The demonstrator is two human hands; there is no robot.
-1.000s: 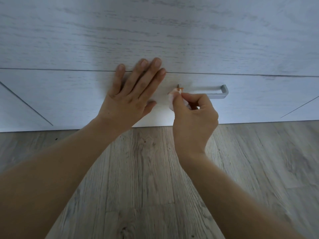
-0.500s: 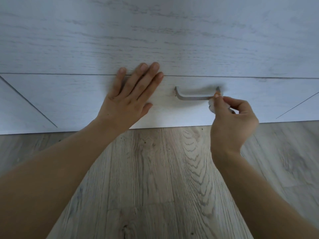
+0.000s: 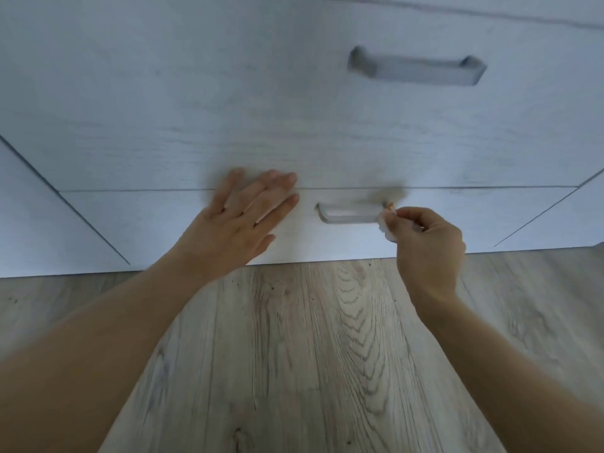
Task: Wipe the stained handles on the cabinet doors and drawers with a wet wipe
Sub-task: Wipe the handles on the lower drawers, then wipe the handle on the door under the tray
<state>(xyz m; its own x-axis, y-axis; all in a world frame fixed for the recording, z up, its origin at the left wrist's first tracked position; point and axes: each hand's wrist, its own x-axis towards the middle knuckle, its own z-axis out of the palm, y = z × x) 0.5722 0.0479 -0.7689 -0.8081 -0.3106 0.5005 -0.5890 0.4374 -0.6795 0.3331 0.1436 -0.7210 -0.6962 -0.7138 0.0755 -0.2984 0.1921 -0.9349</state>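
White drawer front [image 3: 183, 220] bore flat left hand [image 3: 242, 220]; right hand [image 3: 425, 243] pinched wet wipe [image 3: 387, 228] against lower handle [image 3: 348, 215].

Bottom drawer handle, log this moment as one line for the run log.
step: wiping lower handle | right hand: pinches wet wipe at handle's right end | left hand: flat on drawer front | upper handle: untouched

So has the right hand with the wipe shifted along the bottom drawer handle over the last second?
Yes. The right hand, pinching the wet wipe, went from the lower handle's left end to its right end.
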